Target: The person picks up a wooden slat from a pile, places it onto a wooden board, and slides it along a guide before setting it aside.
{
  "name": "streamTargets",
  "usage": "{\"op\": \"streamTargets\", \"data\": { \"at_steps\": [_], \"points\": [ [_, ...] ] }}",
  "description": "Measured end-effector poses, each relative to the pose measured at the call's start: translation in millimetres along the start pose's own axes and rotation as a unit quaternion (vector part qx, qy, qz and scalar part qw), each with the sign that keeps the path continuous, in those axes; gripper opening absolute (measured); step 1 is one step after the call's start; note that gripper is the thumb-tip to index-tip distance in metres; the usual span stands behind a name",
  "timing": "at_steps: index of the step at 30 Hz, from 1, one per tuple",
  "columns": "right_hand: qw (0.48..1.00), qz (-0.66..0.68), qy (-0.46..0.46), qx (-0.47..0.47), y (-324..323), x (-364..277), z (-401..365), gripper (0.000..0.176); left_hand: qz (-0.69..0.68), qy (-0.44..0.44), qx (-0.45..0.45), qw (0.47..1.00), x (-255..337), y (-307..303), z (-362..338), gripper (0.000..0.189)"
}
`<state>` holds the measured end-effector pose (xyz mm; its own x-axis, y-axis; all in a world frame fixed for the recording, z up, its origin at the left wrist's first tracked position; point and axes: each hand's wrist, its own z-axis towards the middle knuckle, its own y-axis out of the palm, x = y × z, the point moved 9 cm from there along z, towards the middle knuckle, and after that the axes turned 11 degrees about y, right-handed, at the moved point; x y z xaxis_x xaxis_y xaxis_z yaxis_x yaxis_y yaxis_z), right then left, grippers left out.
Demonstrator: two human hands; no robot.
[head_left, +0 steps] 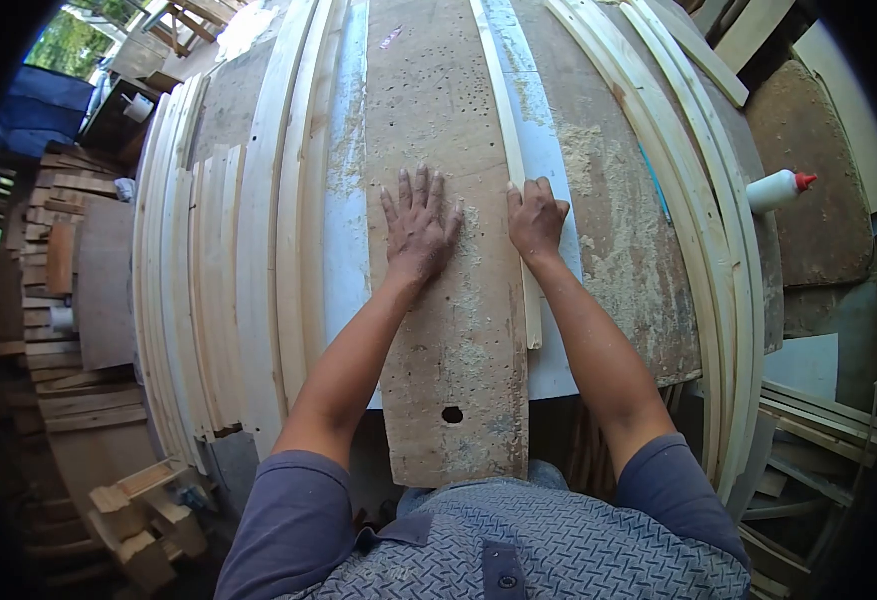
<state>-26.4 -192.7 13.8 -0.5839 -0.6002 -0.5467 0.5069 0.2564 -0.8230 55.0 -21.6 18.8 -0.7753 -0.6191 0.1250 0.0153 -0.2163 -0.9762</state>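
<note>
My left hand (421,232) lies flat, fingers spread, on a wide worn wooden board (423,110) dotted with small holes and sawdust. A larger dark hole shows near the board's close end. Along the board's right edge runs a thin pale wooden strip (532,315). My right hand (539,222) is closed over this strip, with the thumb on its left side and the fingers curled. The undersides of the fingers are hidden.
Long pale planks (260,200) lie left of the board; more long strips (693,180) curve along the right. A white bottle with a red cap (773,190) is at the right edge. Stacked wood offcuts (68,185) stand at far left. Sawdust (583,155) coats the worktop.
</note>
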Motion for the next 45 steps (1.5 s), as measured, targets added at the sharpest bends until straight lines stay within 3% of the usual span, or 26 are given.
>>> {"op": "streamTargets", "data": {
  "at_steps": [45],
  "points": [
    [0.998,-0.038,0.037,-0.024,82,-67,245,0.044,-0.029,0.007,-0.027,0.999,-1,-6,9,0.067]
  ]
}}
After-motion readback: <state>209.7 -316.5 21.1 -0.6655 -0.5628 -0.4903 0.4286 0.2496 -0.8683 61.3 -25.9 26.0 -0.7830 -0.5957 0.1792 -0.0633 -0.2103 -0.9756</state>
